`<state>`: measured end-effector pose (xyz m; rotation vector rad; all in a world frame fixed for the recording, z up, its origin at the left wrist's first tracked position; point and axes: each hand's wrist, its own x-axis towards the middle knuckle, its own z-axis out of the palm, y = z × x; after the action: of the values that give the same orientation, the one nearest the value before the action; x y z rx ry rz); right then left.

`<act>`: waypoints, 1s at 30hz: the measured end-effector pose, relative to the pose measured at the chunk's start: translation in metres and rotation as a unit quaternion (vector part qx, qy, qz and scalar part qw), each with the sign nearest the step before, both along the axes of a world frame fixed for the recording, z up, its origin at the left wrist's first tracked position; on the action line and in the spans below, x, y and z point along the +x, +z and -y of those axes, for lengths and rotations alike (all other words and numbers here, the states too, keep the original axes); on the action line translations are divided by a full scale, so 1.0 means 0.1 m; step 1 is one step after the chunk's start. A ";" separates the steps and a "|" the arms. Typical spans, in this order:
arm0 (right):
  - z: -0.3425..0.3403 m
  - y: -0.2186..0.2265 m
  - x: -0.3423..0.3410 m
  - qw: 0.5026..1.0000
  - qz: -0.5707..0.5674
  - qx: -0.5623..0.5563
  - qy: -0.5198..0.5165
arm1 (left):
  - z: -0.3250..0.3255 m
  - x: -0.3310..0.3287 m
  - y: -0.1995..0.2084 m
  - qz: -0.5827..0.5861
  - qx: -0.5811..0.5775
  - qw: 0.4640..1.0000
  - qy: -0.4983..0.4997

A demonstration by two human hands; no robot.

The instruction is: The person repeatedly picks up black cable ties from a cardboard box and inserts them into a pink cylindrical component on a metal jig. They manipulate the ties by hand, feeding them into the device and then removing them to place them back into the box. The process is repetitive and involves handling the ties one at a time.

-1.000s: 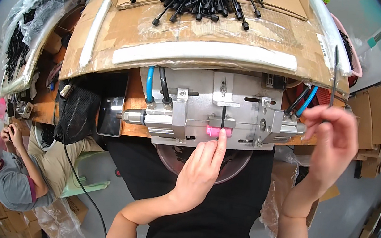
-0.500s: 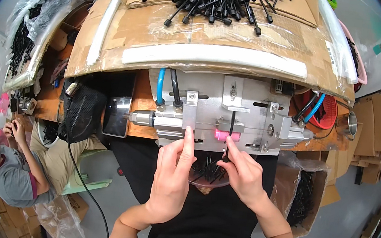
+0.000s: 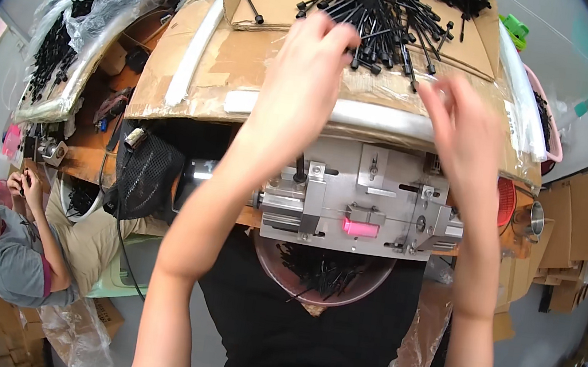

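Observation:
Both my hands are raised over the cardboard-covered bench. My left hand (image 3: 308, 71) reaches to the left front of a pile of thin black rods with knobbed ends (image 3: 380, 22). Its fingers are curled and blurred, so what they hold, if anything, does not show. My right hand (image 3: 466, 124) is at the pile's right front, thumb and fingers apart, near the end of one rod that sticks out. Below them sits a metal fixture (image 3: 396, 218) with a pink block (image 3: 360, 228) at its middle; no rod lies across that block. My left forearm hides part of the fixture's left side.
A brownish bowl of black rods (image 3: 270, 272) sits below the fixture. Left of it are a black mesh bag (image 3: 150, 173) and a cable. A red basket (image 3: 504, 202) and metal cup (image 3: 529, 220) stand at right. Another person (image 3: 22, 245) sits at far left, hands together.
Both hands have moved up and away from the fixture to the rod pile. The black rod that my right hand held upright at the pink block is gone from there.

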<state>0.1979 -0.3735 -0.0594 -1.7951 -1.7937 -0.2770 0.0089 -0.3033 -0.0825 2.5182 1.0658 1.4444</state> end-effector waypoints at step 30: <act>-0.19 0.60 1.32 0.976 -0.080 0.134 0.149 | 0.51 -0.59 -0.07 0.108 -0.152 0.982 0.004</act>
<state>0.3296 -0.3541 0.0004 -1.3053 -1.7847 -0.2339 -0.0499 -0.3545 -0.0895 2.0989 1.1576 1.3943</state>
